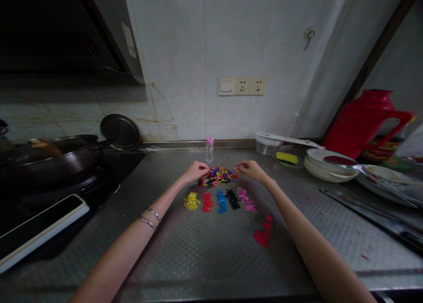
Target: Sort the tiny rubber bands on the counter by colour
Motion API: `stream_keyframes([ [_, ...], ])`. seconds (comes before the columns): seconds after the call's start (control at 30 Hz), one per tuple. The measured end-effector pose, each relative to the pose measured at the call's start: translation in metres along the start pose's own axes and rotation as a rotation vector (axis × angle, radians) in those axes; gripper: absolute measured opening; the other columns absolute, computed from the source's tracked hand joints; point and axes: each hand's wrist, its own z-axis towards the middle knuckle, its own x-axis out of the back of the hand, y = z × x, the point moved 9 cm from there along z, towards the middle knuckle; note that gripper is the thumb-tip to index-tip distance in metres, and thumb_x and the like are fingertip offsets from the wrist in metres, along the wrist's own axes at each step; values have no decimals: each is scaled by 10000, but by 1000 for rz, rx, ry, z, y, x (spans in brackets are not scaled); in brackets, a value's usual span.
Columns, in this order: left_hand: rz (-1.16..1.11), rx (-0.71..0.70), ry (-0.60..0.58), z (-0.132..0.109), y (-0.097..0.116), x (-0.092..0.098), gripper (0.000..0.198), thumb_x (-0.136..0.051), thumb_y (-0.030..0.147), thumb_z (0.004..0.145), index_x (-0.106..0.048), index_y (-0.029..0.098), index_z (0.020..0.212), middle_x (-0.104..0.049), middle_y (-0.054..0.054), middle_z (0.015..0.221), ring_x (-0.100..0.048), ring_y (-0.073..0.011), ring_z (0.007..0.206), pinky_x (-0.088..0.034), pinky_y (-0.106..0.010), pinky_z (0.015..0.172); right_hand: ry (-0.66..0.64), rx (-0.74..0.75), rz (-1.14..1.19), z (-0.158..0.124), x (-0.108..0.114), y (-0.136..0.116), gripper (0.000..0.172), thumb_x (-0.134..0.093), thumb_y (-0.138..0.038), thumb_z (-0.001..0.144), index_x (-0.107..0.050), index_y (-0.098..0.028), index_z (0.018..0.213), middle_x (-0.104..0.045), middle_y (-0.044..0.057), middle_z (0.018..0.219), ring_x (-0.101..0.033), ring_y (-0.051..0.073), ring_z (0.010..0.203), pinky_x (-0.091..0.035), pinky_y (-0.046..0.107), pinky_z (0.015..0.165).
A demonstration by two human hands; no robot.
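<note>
Left hand (195,171) and right hand (251,168) flanking a mixed pile (218,176)

The pile of small coloured bands is lying on the metal counter (185,254), between the two hands. The left hand is resting at the pile's left edge, its fingers curling and drawing close together at the tips; whether they are pinching a band, I cannot tell. The right hand is hovering at the right edge, thumb and forefinger almost meeting beside a tiny yellow bit; whether they are gripping it is too small to tell. Two bracelets (148,221) are circling the left wrist.

Nearer the person, five sorted groups are forming a row, running from left to right: yellow bands (191,201), red bands (207,202), blue bands (221,201), black bands (233,199) and pink bands (246,200). A red patch (263,233) is lying in front of the pink ones, near the right forearm.

Behind the pile, a pink-capped bottle (209,151) is standing upright. Farther right, a yellow sponge (287,158) is sitting near stacked bowls (327,170), with a red flask (360,122) standing behind them. On the left, a pan (66,155) is sitting on the stove, and a round lid (120,132) is leaning against the wall.
</note>
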Motion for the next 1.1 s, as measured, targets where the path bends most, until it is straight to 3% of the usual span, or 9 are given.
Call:
stream_keyframes([
  [0.33,1,-10,12,1,0,0,245,-507,259,709,-689,102,754,-669,-59,717,-592,-178,785,-431,-253,712,83,-17,-200,-1,10,5,296,-453,-194,713,-677,-123,893,-671,55,697,-574,137,621,-404,203,581],
  [0.5,-5,-8,23,2,-3,3,238,-513,257,710,-692,109,758,-676,-58,746,-595,-170,779,-435,-249,717,81,24,-140,1,6,-11,266,-478,-240,727,-691,-121,833,-683,67,763,-585,148,669,-415,210,610],
  [0.73,-30,137,31,-4,-9,17,286,-528,301,716,-685,111,859,-668,-81,929,-594,-160,718,-452,-240,599,-149,207,-8,-4,-39,-84,246,-496,-232,720,-692,-120,815,-667,26,699,-550,114,613,-386,182,556],
  [0.83,-21,112,12,-2,-8,25,260,-559,285,694,-690,108,831,-678,-80,881,-593,-154,720,-451,-232,622,-301,294,8,-15,-65,-114,237,-480,-202,718,-693,-127,790,-645,4,651,-523,97,570,-372,173,533],
  [0.97,12,74,20,-1,-8,32,221,-563,247,678,-695,101,780,-682,-74,781,-586,-141,693,-438,-227,648,-469,360,34,-31,-94,-137,226,-468,-151,693,-686,-126,746,-634,-5,631,-519,93,561,-371,165,524],
  [1.1,22,81,-58,-5,-10,25,250,-552,271,675,-693,97,786,-663,-51,696,-542,-110,581,-406,-204,555,-536,383,59,-40,-104,-146,237,-461,-155,703,-683,-130,783,-641,-2,663,-526,93,581,-376,160,534],
])
